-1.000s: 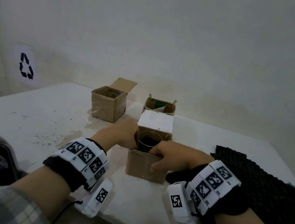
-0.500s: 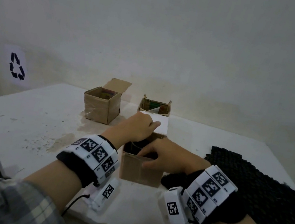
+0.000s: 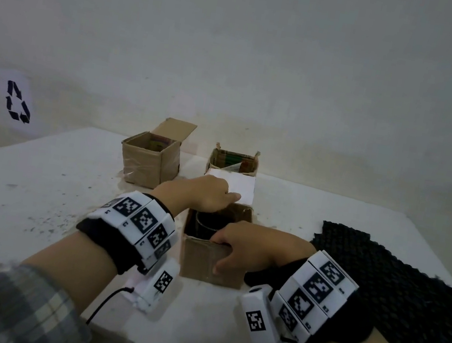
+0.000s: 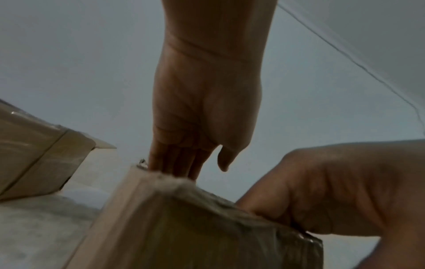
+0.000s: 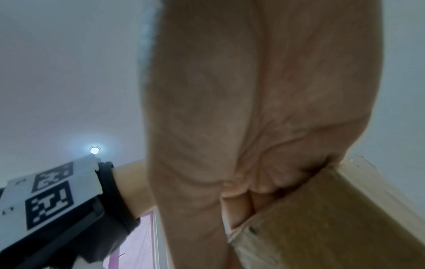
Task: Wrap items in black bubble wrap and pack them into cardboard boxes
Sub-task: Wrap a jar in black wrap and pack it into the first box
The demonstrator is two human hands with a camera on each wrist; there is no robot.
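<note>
An open cardboard box (image 3: 212, 262) stands on the white table (image 3: 45, 189) in front of me. Inside it sits a dark round item (image 3: 207, 225), mostly hidden. My left hand (image 3: 208, 195) reaches over the box, and its fingers touch the near edge of the white lid flap (image 3: 239, 185) behind the opening. In the left wrist view the left hand (image 4: 202, 127) has straight fingers and a free thumb beyond the box's corner (image 4: 184, 227). My right hand (image 3: 248, 244) grips the box's near rim, thumb on the front face; the right wrist view shows the right hand (image 5: 253, 127) curled over the box (image 5: 333, 218).
A sheet of black bubble wrap (image 3: 393, 289) lies to the right on the table. Two more open cardboard boxes (image 3: 148, 161) (image 3: 233, 162) stand behind near the wall. A recycling sign (image 3: 18, 102) hangs on the left wall. The table's front edge is close to me.
My left hand left the box's left rim and moved up and forward onto the white flap. My right hand stayed on the near rim.
</note>
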